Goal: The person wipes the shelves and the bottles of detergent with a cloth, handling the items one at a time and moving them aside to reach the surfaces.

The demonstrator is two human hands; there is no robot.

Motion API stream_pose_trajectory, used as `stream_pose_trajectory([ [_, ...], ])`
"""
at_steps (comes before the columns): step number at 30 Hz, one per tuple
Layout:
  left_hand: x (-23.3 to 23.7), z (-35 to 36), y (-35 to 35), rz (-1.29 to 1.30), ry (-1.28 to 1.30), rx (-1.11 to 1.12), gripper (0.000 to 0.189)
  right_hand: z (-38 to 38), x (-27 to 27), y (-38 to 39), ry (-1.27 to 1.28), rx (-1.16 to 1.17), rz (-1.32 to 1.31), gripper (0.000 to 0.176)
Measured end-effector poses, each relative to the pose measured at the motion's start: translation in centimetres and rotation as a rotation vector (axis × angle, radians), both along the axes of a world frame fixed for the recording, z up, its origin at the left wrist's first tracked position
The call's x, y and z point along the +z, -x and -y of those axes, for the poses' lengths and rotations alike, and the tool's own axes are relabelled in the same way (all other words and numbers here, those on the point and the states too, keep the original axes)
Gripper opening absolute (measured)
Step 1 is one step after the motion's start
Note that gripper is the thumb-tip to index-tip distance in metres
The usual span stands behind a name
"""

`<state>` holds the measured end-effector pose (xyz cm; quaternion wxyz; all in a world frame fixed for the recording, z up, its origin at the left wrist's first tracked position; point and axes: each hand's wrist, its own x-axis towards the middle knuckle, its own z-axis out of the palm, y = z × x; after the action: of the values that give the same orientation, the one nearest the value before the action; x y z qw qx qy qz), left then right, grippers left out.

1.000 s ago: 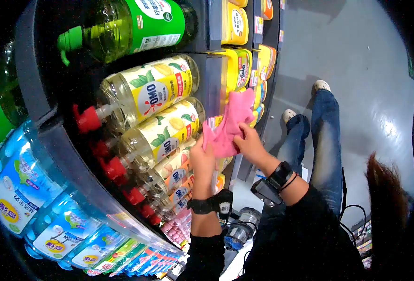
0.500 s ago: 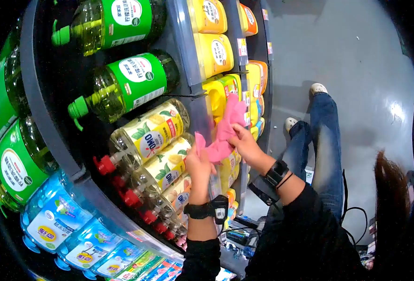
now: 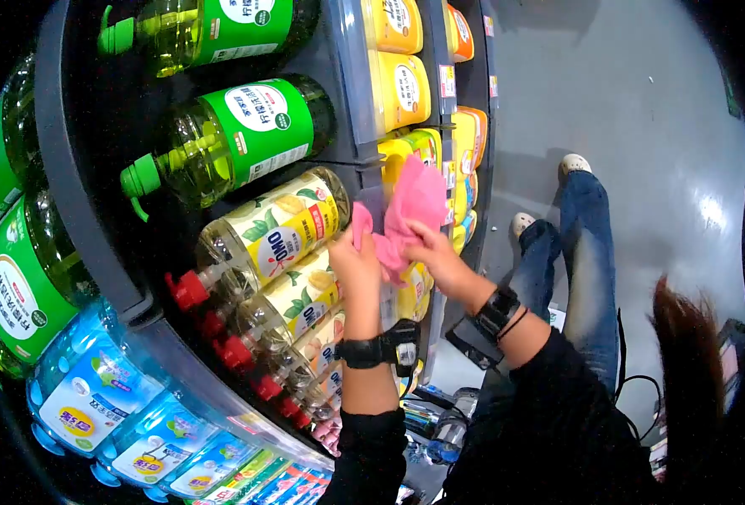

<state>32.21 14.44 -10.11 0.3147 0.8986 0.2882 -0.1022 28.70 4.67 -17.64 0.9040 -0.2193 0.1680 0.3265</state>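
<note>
In front of the shelf [image 3: 73,168], a pink cloth [image 3: 415,198] is held between both hands: the left hand [image 3: 358,268] grips one edge, while the right hand [image 3: 441,263] pinches it farther along, a loose flap extending past the fingers. OMO bottles [image 3: 282,225] stand just beside the left hand, green bottles [image 3: 259,128] next to them, and yellow bottles [image 3: 403,88] appear beyond the cloth.
</note>
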Motion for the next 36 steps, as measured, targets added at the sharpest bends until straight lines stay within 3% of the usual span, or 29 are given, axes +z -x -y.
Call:
stream_pose_trajectory([
  [1,-0.4,-0.6,0.7,0.008,-0.113,-0.036,0.017,0.2,0.5,0.6,-0.107,0.009,-0.057,0.046],
  [3,-0.3,-0.5,0.8,0.072,-0.183,-0.126,0.018,-1.3,-0.4,2.3,0.038,-0.010,0.018,0.053],
  [5,1.2,1.1,-0.5,-0.048,0.068,0.100,0.016,-0.7,0.3,2.3,-0.041,-0.069,0.023,0.061],
  [8,0.9,1.2,-1.2,-0.010,0.106,0.113,0.016,-0.5,0.5,0.8,0.002,-0.116,0.025,0.064],
  [11,0.6,1.3,-2.4,0.002,0.126,0.104,0.018,0.2,0.5,-1.4,0.063,0.016,-0.067,0.062],
  [17,0.0,0.8,-3.0,0.026,0.060,0.095,0.019,-0.1,0.4,-2.5,0.124,-0.081,0.041,0.053],
  [19,-0.1,0.7,-2.7,0.069,-0.024,-0.044,0.018,-0.2,0.6,-2.2,0.129,-0.102,0.039,0.053],
  [21,1.2,1.5,-1.3,0.022,0.009,-0.029,0.014,-0.6,0.0,-1.2,0.176,-0.123,0.080,0.054],
  [23,2.6,2.4,0.7,0.241,0.004,0.159,0.013,0.2,1.3,-1.0,0.100,-0.144,0.053,0.055],
  [25,3.7,2.4,3.6,0.204,-0.032,0.218,0.020,-0.5,0.9,0.8,0.176,-0.152,0.088,0.054],
  [28,3.0,1.4,9.0,0.198,-0.001,0.236,0.022,-0.2,1.7,3.9,0.476,0.007,0.284,0.052],
  [36,1.0,0.3,11.5,0.320,0.035,0.408,0.018,-2.5,2.5,8.8,0.337,0.077,0.078,0.054],
])
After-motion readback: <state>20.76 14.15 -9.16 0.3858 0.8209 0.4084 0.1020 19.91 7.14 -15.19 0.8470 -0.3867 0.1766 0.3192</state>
